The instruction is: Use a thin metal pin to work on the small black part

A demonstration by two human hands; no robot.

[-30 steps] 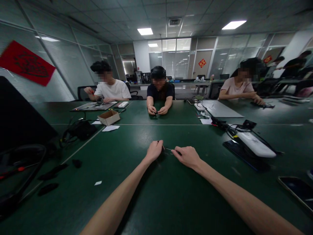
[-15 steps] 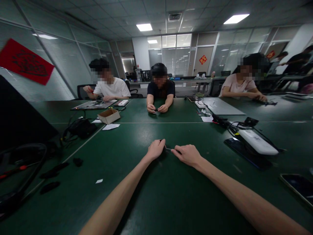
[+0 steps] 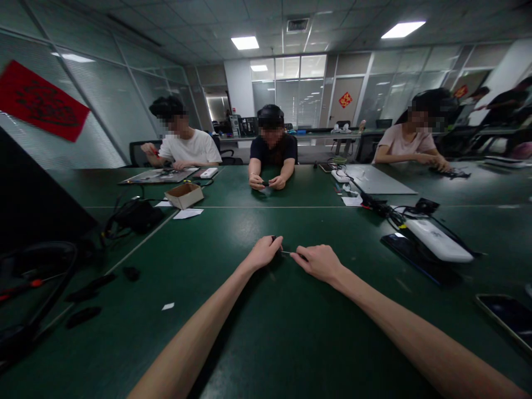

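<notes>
My left hand (image 3: 263, 252) is closed around a small black object (image 3: 274, 238), which mostly hides behind the fingers. Only a dark bit of it shows by the thumb, so its kind cannot be told. My right hand (image 3: 320, 261) grips a screwdriver (image 3: 286, 253) by its dark handle, largely covered by the fingers. Its thin metal shaft points left and reaches the left hand; the tip is hidden there. Both hands are just above the green table (image 3: 249, 338), close together at the middle of the view.
Across the table a person (image 3: 272, 147) handles a small dark piece; others sit left and right. A cardboard box (image 3: 184, 196) and black pieces (image 3: 83, 317) lie left. On the right are a white power bank-like block (image 3: 438, 241), cables, a dark phone (image 3: 409, 256) and another phone (image 3: 505, 316).
My left hand has turned slightly, and a little more of the black object shows at its thumb. The right hand and screwdriver have stayed almost in place.
</notes>
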